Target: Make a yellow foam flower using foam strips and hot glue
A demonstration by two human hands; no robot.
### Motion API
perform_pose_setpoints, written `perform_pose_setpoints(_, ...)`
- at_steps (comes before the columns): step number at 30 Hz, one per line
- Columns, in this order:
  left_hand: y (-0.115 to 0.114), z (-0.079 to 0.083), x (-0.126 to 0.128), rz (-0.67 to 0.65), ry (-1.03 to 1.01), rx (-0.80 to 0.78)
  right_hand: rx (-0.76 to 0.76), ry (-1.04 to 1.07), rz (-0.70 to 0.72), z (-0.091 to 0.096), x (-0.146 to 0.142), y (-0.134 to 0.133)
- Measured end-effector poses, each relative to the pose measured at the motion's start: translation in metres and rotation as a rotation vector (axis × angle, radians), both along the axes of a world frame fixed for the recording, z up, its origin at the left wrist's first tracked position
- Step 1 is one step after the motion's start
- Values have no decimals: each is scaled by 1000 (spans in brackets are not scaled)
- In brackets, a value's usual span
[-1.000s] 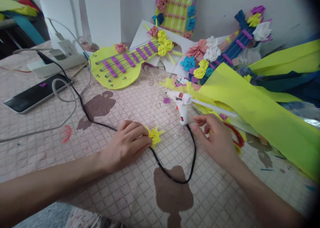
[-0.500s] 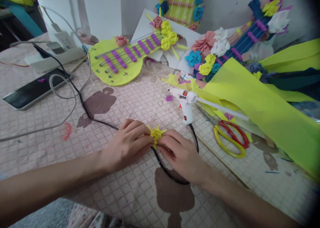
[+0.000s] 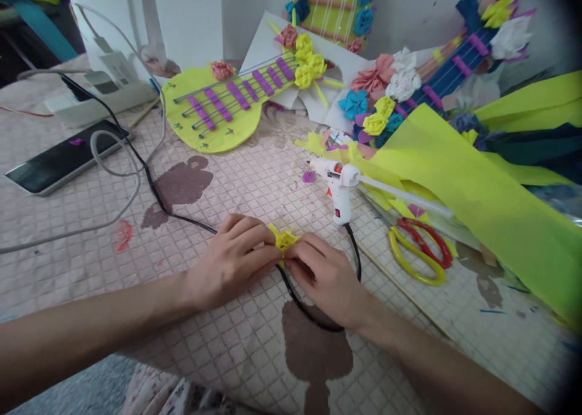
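A small yellow paper flower [image 3: 285, 240] is pinched between both hands, low over the patterned tablecloth [image 3: 227, 348]. My left hand [image 3: 239, 254] grips its left side, thumb and fingers closed together. From the right, my right hand [image 3: 325, 275] has its fingertips closed on the other edge. The hands cover part of the flower. Beneath them runs a black cord [image 3: 295, 303]. Just beyond the right hand stands a white glue gun [image 3: 339, 187], a clear glue stick jutting from its back.
Red-and-yellow-handled scissors [image 3: 416, 251] and a thin wooden stick [image 3: 400, 287] lie at right, near yellow paper sheets [image 3: 482, 209]. Behind are a yellow paper guitar [image 3: 213, 111] and a blue one [image 3: 448, 75] with paper flowers. A phone [image 3: 68, 157] and power strip [image 3: 100, 102] sit left.
Both hands stay closed on the yellow flower, with small shifts of the fingers; its visible points look slightly different. The view has shifted a little. Nothing else has moved.
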State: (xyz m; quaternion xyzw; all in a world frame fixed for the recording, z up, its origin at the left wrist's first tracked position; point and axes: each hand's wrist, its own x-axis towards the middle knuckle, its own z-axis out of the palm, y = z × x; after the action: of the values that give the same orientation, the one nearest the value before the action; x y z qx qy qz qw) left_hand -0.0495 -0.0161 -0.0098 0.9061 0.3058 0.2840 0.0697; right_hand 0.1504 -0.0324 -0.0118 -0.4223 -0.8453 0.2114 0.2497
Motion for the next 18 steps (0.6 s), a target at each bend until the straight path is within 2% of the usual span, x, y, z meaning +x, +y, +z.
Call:
perform_pose_setpoints(5,0,0,1,5,11,-7,2,18,-10,0,1,-1)
perform_pose_setpoints(9,1,0,1,17,-13,-38,39,110,-75,7,17,-3)
perform_pose_setpoints(14,2,-1,1,6,-38,-80,135,72,-398,11,55,3)
perform_pose_setpoints(16,3,-1,0,10,-46,-98,90,29,-521,8,66,12)
perform_pose_setpoints(18,3,-2,0,8,-53,-111,53,20,-573,6,72,24)
